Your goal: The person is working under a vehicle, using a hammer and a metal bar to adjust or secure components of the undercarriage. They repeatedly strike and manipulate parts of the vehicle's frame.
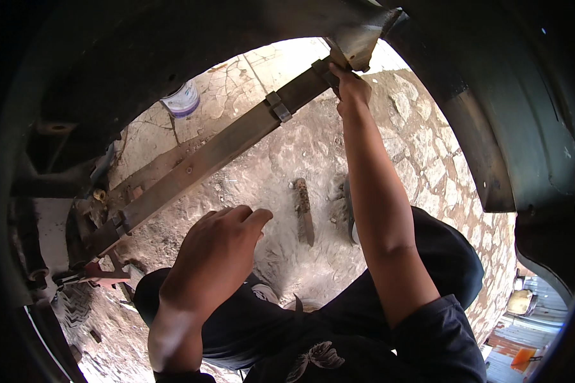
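A long, rusty flat metal bar point(201, 159) with metal clamps around it runs diagonally from lower left to upper right. At its upper right end my right hand point(353, 91) grips the bar, with the thumb on its side, just below a bent metal bracket point(358, 46). My left hand point(218, 252) hovers over my lap, apart from the bar. Its fingers curl inward, so whatever they may hold is hidden. Below, between my knees, a rusty metal tool with a flat blade point(305, 210) lies on the dusty ground.
Dark curved vehicle panels point(517, 115) arch above and to the right. A white and purple bucket point(182, 101) stands beyond the bar. Stone paving point(428, 163) spreads to the right. At lower left is a red metal part point(105, 274) beside the bar's end.
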Demonstrator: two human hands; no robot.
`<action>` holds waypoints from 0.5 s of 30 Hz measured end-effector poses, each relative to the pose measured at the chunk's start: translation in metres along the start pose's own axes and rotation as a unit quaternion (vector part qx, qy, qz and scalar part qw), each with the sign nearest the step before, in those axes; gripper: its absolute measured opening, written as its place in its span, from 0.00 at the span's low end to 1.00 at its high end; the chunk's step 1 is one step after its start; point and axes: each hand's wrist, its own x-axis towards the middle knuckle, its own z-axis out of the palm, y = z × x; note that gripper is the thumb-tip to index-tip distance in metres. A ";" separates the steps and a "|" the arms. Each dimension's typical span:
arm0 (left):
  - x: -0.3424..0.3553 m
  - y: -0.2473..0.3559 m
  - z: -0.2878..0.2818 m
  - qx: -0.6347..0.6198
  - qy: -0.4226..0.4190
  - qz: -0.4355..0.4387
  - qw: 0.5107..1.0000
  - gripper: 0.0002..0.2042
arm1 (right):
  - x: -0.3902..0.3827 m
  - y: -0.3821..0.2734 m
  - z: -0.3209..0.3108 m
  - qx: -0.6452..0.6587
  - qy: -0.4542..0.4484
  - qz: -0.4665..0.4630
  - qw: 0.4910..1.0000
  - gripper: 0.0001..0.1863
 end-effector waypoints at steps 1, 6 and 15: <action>-0.002 -0.001 0.000 -0.001 -0.002 -0.001 1.000 0.13 | 0.001 -0.002 0.005 -0.065 0.028 0.003 0.997 0.44; -0.011 -0.006 0.001 0.029 -0.006 -0.022 0.999 0.14 | -0.019 -0.032 0.036 -0.259 0.107 0.023 0.960 0.45; -0.010 0.001 -0.008 0.007 -0.021 -0.020 1.000 0.13 | -0.023 -0.009 0.020 -0.029 0.073 0.000 0.997 0.44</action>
